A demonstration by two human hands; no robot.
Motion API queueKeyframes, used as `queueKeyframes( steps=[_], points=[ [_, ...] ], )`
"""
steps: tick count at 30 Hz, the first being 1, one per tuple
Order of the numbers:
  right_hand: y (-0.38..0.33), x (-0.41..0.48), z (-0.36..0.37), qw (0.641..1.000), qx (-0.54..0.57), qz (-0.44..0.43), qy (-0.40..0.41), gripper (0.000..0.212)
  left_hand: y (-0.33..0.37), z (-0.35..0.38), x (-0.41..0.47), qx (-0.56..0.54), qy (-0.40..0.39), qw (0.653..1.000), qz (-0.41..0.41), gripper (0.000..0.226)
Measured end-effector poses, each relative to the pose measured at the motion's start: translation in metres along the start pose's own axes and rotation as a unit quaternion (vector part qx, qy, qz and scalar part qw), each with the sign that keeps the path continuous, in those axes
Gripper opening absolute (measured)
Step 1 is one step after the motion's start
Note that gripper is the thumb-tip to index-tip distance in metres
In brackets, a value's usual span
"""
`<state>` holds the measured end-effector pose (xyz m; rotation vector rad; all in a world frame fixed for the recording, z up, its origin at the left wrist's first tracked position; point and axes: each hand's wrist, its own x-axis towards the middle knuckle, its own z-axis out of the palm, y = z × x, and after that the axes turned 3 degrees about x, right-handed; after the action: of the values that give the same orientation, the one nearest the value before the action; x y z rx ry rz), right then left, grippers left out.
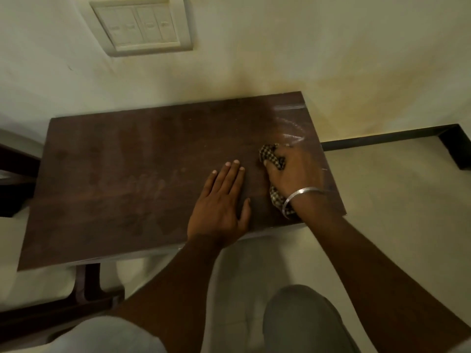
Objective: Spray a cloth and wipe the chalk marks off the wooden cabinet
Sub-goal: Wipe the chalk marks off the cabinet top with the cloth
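Observation:
The dark wooden cabinet top fills the middle of the view. Faint chalk marks smear its centre, and a wet, shiny streak curves near the far right corner. My right hand, with a metal bangle at the wrist, presses a bunched checked cloth onto the right part of the top. My left hand lies flat on the wood beside it, fingers spread, holding nothing. No spray bottle is in view.
A cream wall with a switch plate stands right behind the cabinet. A dark skirting strip runs along the floor at the right. Dark wooden furniture sits at the left. My knee is below the cabinet's front edge.

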<state>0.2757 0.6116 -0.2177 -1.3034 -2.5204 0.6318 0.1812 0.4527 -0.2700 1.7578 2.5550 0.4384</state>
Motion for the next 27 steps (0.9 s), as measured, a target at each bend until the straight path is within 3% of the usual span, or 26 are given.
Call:
queueKeyframes(
  steps=[5, 12, 19, 27],
  points=[
    [-0.012, 0.043, 0.001, 1.000, -0.001, 0.013, -0.012, 0.037, -0.001, 0.000, -0.001, 0.003, -0.003, 1.000, 0.000, 0.067],
    [0.013, -0.040, -0.001, 1.000, -0.001, 0.008, -0.021, 0.028, -0.001, 0.001, 0.000, 0.002, 0.003, 1.000, 0.000, 0.067],
    [-0.005, 0.001, -0.004, 0.999, 0.030, 0.017, -0.016, 0.027, -0.001, 0.000, 0.000, 0.005, 0.007, 1.000, 0.005, 0.067],
    [0.026, -0.062, -0.004, 0.999, 0.019, 0.023, -0.018, 0.030, -0.001, 0.001, 0.000, 0.004, 0.005, 1.000, 0.002, 0.067]
  ],
)
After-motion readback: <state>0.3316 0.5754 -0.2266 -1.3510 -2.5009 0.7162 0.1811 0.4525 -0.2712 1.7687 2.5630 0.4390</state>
